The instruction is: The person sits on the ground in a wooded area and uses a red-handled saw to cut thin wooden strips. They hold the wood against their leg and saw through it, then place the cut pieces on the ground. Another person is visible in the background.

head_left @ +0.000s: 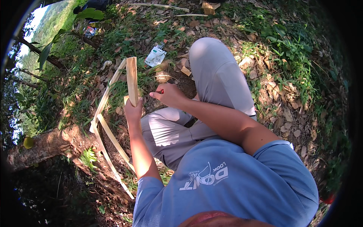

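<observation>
above the leafy ground (pixel 280 125), from the head view, the left hand (pixel 134 109) is closed around a pale wooden piece (pixel 132 81), its far end jutting past the fist. the right hand (pixel 171 95), near it, curls around a small red object (pixel 161 91), mostly hidden. long wooden strips (pixel 110 86) lie left of the left forearm.

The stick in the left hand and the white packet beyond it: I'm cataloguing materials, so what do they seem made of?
The stick looks like bare, unfinished wood: pale tan with lengthwise grain streaks. The white packet may be smooth plastic or coated paper; its thin, bright look fits both.
</observation>
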The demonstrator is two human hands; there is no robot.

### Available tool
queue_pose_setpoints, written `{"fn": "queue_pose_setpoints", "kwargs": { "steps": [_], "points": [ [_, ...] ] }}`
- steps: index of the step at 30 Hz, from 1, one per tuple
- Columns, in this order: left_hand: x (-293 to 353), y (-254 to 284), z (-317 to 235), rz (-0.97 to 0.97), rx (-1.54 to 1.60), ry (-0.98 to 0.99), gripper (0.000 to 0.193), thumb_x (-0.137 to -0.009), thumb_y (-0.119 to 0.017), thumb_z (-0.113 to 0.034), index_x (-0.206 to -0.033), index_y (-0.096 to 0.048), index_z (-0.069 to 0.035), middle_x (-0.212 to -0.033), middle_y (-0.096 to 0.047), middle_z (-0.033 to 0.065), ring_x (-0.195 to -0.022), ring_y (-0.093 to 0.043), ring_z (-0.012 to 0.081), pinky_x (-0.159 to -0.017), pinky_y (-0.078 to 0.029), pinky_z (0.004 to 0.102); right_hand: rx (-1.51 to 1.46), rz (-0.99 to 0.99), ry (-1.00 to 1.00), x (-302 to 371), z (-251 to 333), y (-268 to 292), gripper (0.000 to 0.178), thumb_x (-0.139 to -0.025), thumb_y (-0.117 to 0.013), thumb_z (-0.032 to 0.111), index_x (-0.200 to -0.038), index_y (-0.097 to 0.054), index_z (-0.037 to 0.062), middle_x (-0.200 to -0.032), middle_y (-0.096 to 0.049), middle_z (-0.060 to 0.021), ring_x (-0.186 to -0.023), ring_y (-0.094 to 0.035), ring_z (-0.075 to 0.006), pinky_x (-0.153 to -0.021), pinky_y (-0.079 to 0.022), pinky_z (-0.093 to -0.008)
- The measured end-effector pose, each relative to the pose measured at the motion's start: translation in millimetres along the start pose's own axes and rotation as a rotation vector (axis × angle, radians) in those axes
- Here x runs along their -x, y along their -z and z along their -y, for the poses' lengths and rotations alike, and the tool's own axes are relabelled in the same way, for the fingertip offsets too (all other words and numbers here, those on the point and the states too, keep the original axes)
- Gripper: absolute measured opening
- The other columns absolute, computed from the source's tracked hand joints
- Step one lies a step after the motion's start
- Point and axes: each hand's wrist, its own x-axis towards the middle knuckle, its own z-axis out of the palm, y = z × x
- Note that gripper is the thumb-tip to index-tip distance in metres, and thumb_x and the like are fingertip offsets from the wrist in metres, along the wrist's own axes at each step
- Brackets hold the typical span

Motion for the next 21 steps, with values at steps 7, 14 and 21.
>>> {"fn": "queue_pose_setpoints", "kwargs": {
  "steps": [7, 14, 21],
  "points": [
    [1.0, -0.1, -7.2, -0.017, -0.032, 0.022, 0.039, -0.093, -0.084, -0.033, -0.102, -0.072, 0.003, -0.076, -0.073, 0.014, -0.067, -0.07, 0.0225, -0.066, -0.055, 0.0396, -0.007, 0.019, -0.005, 2.2, 3.1, 3.0, 0.051, -0.095, -0.08, 0.051, -0.096, -0.078, 0.0002, -0.079, -0.072, -0.0134, -0.07, -0.066, -0.0229, -0.066, -0.051, -0.0412],
    [-0.1, -0.9, -4.9, -0.039, -0.09, 0.025, 0.046, -0.093, -0.083, -0.041, -0.096, -0.073, 0.004, -0.072, -0.073, 0.0152, -0.065, -0.073, 0.0261, -0.065, -0.055, 0.0409, -0.007, 0.022, -0.003, 1.9, 1.8, 0.9, 0.051, -0.095, -0.08, 0.052, -0.096, -0.078, 0.0005, -0.078, -0.072, -0.0121, -0.069, -0.065, -0.0214, -0.065, -0.05, -0.0405],
    [-0.4, 0.2, -5.8, -0.051, -0.146, 0.041, 0.051, -0.092, -0.083, -0.046, -0.093, -0.073, 0.004, -0.072, -0.074, 0.0166, -0.068, -0.075, 0.03, -0.066, -0.056, 0.0432, -0.017, 0.012, 0.016, 0.1, -2.1, -1.2, 0.051, -0.096, -0.079, 0.051, -0.095, -0.078, 0.0003, -0.074, -0.071, -0.0111, -0.065, -0.062, -0.0203, -0.063, -0.049, -0.0402]
  ]
}}
